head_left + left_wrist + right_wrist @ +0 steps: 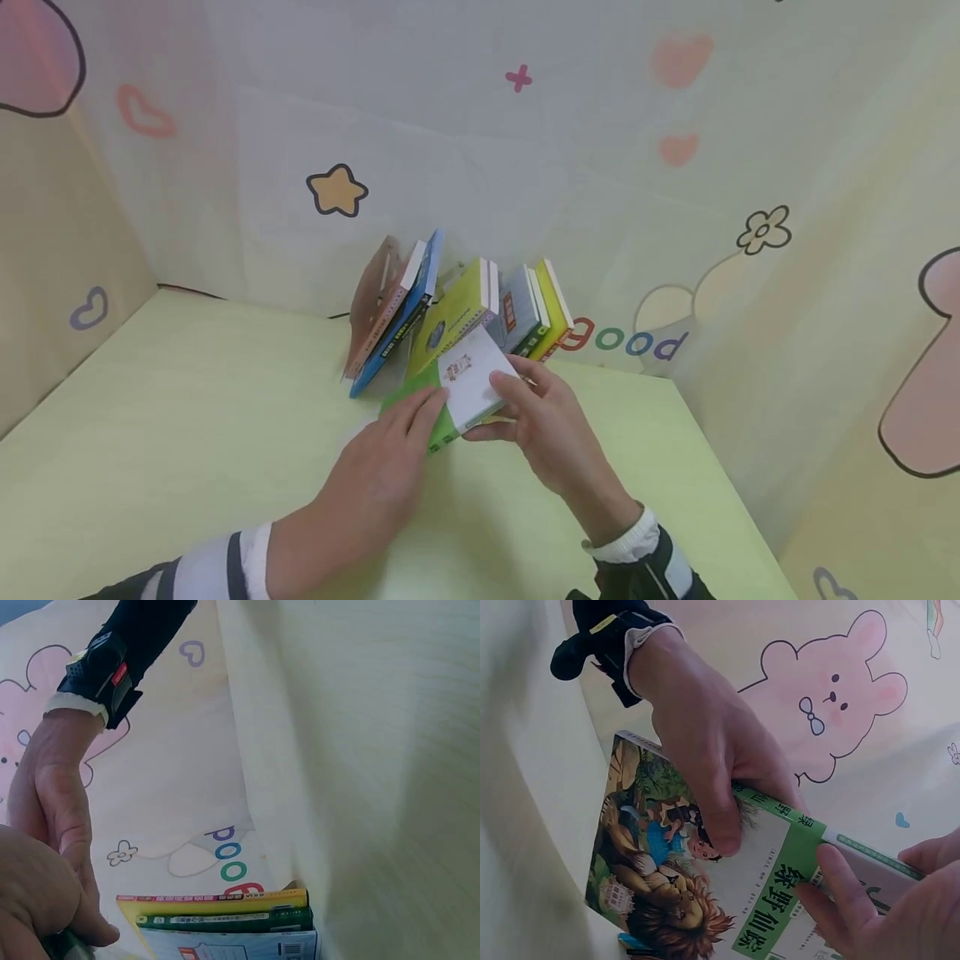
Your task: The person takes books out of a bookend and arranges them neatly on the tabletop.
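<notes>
A green-and-white book [480, 375] is held tilted above the worktop [187, 433], in front of a leaning row of books. Both hands hold it. The left hand [384, 471] has a narrow grip on the green part: fingers over the upper face, thumb against the illustrated cover beneath. That thumb is hidden in the head view and shows only from the right wrist. The right hand [551, 425] pinches the other end, thumb on the white face; its remaining fingers are partly covered by the book.

From the right wrist, the cover shows a lion and Chinese characters on a green band, partly cut off at the lower edge. From the left wrist, the book is almost wholly blocked by the near hand.

In the row, the lower part of the yellow-green book [453, 310] is obscured by the held one; contact between them cannot be determined. The blue book [401, 321] leans to its left, the yellow book [553, 308] stands at the right end. Smaller spine lettering is illegible.
</notes>
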A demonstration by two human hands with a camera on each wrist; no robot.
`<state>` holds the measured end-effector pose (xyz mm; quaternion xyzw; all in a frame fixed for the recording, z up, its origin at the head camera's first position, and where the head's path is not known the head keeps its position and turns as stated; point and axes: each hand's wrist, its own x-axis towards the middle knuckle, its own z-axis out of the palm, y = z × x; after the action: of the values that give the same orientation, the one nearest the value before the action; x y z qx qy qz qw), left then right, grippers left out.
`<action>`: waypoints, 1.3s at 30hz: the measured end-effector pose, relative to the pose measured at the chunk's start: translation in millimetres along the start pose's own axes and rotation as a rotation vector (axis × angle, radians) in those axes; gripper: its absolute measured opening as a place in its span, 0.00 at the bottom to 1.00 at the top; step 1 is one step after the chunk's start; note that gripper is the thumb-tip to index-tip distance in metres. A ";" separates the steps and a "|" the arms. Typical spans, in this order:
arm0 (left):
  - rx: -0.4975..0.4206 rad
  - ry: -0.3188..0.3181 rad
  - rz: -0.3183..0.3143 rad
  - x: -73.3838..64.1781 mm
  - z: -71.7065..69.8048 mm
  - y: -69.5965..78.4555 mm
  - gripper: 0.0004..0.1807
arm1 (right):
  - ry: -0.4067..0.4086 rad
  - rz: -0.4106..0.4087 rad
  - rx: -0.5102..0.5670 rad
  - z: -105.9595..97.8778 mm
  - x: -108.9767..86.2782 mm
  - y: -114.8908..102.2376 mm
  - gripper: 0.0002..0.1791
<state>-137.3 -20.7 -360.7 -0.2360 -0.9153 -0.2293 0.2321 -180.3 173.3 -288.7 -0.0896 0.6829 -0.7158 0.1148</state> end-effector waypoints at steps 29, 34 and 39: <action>-0.654 -0.202 -0.282 0.0 -50.5 -20.6 0.29 | 0.023 -0.095 -0.337 -81.8 4.6 -1.4 0.19; -0.725 -0.202 -0.362 -6.8 -59.0 -32.5 0.29 | 0.104 -0.085 -0.369 -104.8 16.3 -1.5 0.20; -0.784 -0.198 -0.452 -13.1 -65.8 -42.9 0.28 | 0.167 -0.102 -0.423 -119.7 31.7 1.0 0.19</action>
<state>-129.3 -93.4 -329.2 -0.1215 -0.8058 -0.5793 -0.0190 -244.8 278.7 -296.7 -0.0865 0.8194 -0.5667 0.0003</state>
